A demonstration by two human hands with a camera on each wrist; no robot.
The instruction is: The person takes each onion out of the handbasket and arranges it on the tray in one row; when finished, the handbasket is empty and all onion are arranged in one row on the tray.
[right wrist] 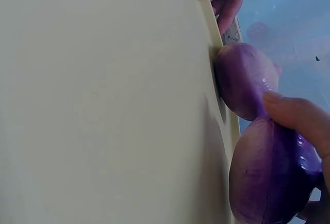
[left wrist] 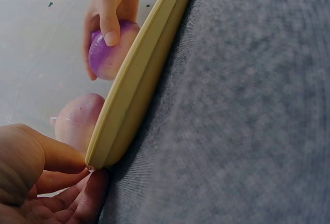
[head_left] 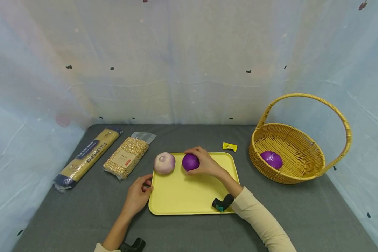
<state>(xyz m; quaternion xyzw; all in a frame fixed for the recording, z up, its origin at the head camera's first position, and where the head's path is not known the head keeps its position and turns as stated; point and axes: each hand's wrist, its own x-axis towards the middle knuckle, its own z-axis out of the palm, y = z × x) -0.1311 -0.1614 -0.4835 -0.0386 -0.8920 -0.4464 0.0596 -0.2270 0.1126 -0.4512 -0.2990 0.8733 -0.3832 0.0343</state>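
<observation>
My right hand (head_left: 204, 163) grips a glossy purple onion (head_left: 190, 162) over the far part of a yellow tray (head_left: 189, 199), thumb on its near side and fingers round the back. A paler pinkish onion (head_left: 164, 163) sits in the tray's far left corner, just left of the held one. At the tray's left rim, my left hand (head_left: 139, 194) holds the edge; the left wrist view shows its thumb (left wrist: 64, 158) and fingertips meeting there. Seen from the right wrist, the held onion (right wrist: 270, 175) overlaps the paler onion (right wrist: 246, 79).
A wicker basket (head_left: 318, 154) with a tall handle stands at the right, another purple onion (head_left: 272, 160) inside. Behind the tray's right end lies a small yellow wrapped packet (head_left: 230, 146). Left of the tray are a bag of grains (head_left: 126, 157) and a spaghetti pack (head_left: 87, 157).
</observation>
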